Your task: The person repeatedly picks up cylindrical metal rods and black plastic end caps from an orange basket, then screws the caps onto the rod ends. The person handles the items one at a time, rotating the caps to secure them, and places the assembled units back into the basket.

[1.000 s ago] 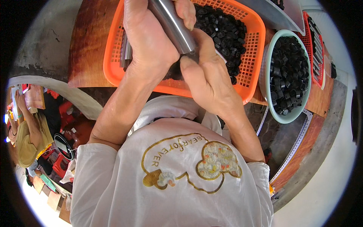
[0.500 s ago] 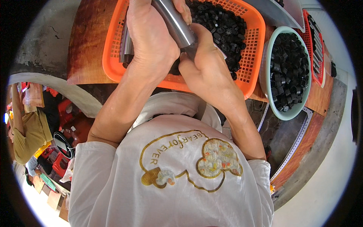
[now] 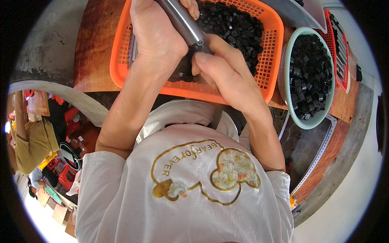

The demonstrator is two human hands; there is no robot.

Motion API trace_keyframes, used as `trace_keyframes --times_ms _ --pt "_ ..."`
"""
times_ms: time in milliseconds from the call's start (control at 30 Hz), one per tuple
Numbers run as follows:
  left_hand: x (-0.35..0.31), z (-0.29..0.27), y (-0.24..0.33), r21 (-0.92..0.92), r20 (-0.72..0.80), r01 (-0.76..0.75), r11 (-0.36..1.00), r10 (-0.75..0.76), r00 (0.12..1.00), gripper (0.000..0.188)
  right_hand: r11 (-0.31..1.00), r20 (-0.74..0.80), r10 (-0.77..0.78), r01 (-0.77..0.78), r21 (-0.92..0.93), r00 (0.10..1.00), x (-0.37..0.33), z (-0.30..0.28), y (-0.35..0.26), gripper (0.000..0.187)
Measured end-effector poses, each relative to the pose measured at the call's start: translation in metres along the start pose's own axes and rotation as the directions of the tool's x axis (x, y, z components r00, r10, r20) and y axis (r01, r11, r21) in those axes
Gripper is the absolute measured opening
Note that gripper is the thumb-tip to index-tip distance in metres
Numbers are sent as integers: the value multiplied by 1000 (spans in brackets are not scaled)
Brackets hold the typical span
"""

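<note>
A shiny metal tube [image 3: 181, 23] slants over the orange basket, its lower end toward my right hand. My left hand [image 3: 156, 28] is wrapped round the tube, with its fingertips showing on the far side. At the tube's lower end, my right hand [image 3: 225, 67] is closed, thumb and forefinger around a dark piece [image 3: 206, 49] that is mostly hidden by the fingers. Below both hands, the orange basket [image 3: 270, 60] holds a heap of small black plastic ring-like pieces [image 3: 237, 28]. More metal tubes [image 3: 132, 52] lie at its left side, partly behind my left wrist.
A pale green basin [image 3: 287, 77] full of black pieces stands to the right. Beyond it, a red basket [image 3: 344, 77] holds metal tubes. A grey bin [image 3: 298, 16] stands at the far right. All rest near a wooden tabletop [image 3: 95, 48]. At left, another person [image 3: 36, 141] sits near red stools.
Both hands and the tube have shifted slightly left. My right hand has turned and moved a little off the tube's end, which now shows more.
</note>
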State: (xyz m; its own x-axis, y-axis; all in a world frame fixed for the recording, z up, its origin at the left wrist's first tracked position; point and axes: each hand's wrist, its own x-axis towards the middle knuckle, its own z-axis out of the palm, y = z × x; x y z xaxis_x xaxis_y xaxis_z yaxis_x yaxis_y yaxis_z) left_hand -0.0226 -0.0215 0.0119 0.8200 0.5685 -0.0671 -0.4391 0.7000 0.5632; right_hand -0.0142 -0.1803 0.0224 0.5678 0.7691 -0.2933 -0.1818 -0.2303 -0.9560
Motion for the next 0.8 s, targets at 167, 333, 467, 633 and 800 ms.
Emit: trace_keyframes --times_ms 167,333,467,633,800 --pt "2 0 -2 67 114 -127 990 119 986 50 998 -37 -40 38 -52 999 -2 1 0 42" --pt "3 0 -1 72 152 -140 988 128 980 49 996 -20 -39 37 -80 999 -1 1 5 44" --pt "3 0 -1 73 140 -151 986 140 980 49 991 -20 -65 62 -121 998 1 1 9 46" --pt "3 1 -1 66 112 -126 990 119 987 49 988 -31 -86 82 -132 996 1 1 10 48" --pt "4 0 -2 67 125 -126 990 117 985 49 987 -54 -103 96 -129 993 3 3 9 48"
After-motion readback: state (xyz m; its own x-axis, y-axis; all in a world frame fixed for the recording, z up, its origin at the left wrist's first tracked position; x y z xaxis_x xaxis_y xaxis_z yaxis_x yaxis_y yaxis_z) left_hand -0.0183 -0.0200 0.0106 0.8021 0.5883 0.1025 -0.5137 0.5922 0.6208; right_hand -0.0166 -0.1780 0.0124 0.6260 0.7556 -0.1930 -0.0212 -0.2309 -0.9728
